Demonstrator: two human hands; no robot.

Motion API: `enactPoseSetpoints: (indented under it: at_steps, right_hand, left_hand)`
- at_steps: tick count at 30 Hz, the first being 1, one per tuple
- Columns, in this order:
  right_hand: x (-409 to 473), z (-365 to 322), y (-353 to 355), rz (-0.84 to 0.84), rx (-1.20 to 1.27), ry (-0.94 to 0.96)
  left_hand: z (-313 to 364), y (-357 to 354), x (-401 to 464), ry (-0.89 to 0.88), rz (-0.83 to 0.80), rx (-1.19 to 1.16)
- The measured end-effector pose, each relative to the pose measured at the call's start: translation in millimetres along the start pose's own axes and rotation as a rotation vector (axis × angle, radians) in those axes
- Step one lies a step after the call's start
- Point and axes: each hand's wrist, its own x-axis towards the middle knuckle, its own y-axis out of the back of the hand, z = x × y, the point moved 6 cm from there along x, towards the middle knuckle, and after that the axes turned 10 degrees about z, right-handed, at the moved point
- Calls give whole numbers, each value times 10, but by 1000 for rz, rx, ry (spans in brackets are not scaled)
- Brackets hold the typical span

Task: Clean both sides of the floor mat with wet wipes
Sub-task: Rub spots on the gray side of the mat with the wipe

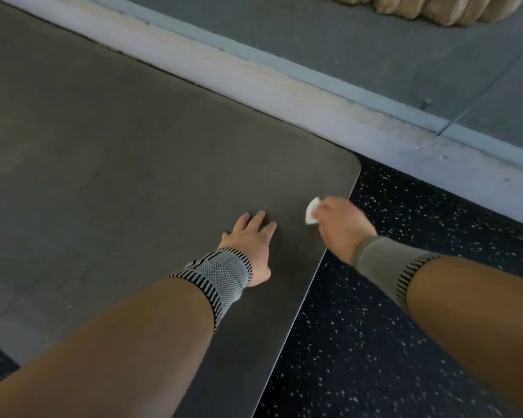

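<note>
Head view is showing my 2 hands working near the mat's corner. I am pinching a folded wet wipe point(311, 211) in my curled right hand point(341, 221) by the mat's right edge, while my left hand point(251, 239) is lying flat, fingers spread, pressing the grey floor mat point(133, 164) down. To do this well, I judge I should be wiping in overlapping strokes right out past the edge, keeping the mat pinned against the speckled floor point(390, 327) beside the pale ledge point(284, 82).
</note>
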Motion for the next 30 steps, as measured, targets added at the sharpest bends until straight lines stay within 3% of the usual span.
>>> enactPoseSetpoints:
  at_steps: [4,5,7,9,11,13,14,15,17,19,23,25,30]
  right_hand:
    - [-324,-463,-157,-165,131,332]
    - [-255,-400,-86,-142,136,317]
    - [37,-42,31,-13,143,109]
    - [214,225,113,11,9,-74]
    - [169,55,80,-110,-103,50]
    - [-27,-101,-68,-246,9,188]
    - [-38,-135,-40,-223,60,246]
    - [38,-72,30,-149,107,226]
    - [268,253,82,-70,90,-13]
    - [421,495,99,-47,-60,-158]
    - [303,239,29,-73,-92,123]
    - [314,245,25,-97,-106,174]
    - [594,544,38,-96,-251,-103]
  left_hand:
    - [-2,137,72,-1,56,-39]
    - [7,160,82,6,67,-34]
    - [26,181,93,29,89,-10]
    - [42,170,99,41,84,8]
    - [48,165,121,40,52,28]
    - [54,194,160,45,14,55]
    - [58,206,181,50,-3,66]
    - [64,215,202,54,-16,72]
    - [81,232,229,67,-22,63]
    - [106,244,252,74,19,58]
    - [210,217,311,16,135,8]
    - [227,191,334,24,152,-43]
    - [245,205,383,45,182,-2]
